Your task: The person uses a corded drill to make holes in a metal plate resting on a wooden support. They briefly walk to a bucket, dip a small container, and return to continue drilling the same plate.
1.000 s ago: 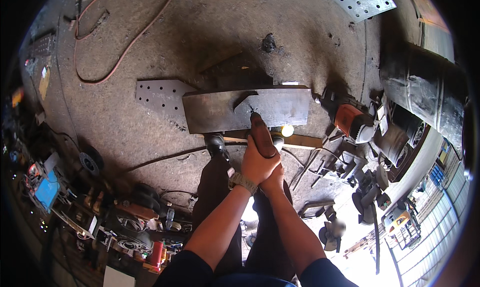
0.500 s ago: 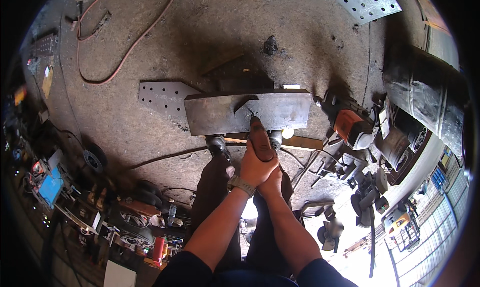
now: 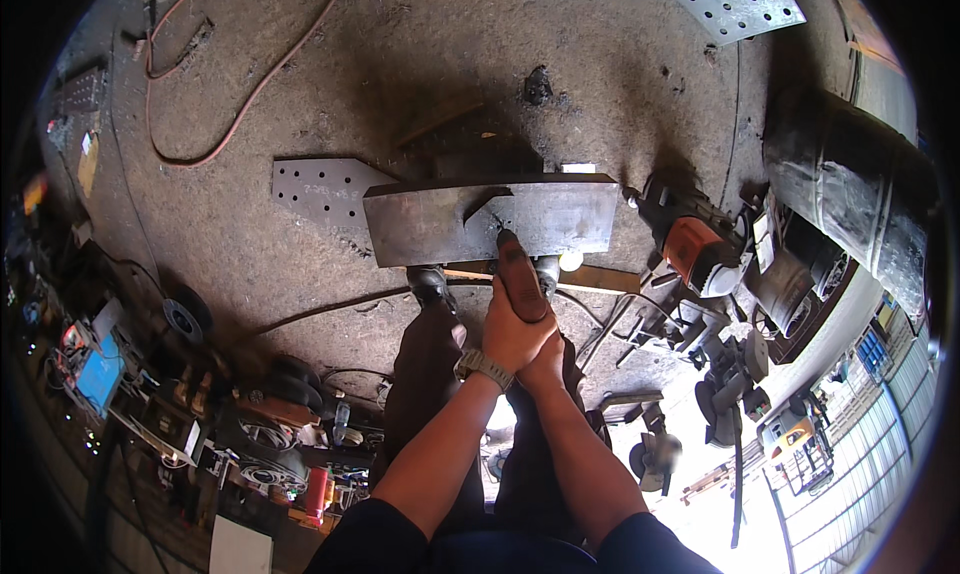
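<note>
A red power drill [image 3: 522,286] with a dark nose points away from me, its tip at the face of a thick dark steel plate [image 3: 420,224]. My left hand [image 3: 513,342], with a watch on its wrist, is closed round the side and rear of the drill. Pressed against it from the right, my right hand [image 3: 545,362] is closed too; its fingers are mostly hidden under the drill and the left hand. Small dark shavings [image 3: 500,220] lie by the tip. A curved dark piece or edge [image 3: 487,202] stands on the plate just beyond.
My boots [image 3: 428,282] are at the plate's near edge, beside a wooden board [image 3: 598,279]. A drilled steel plate [image 3: 318,188] lies left. An orange power tool [image 3: 697,249] and a metal drum [image 3: 850,199] are right. A cable [image 3: 330,307] crosses the floor; a red hose [image 3: 262,99] curves beyond.
The whole view has shifted slightly, the scene moving a little left and up. Both hands stay on the drill, its tip at the same spot of the plate.
</note>
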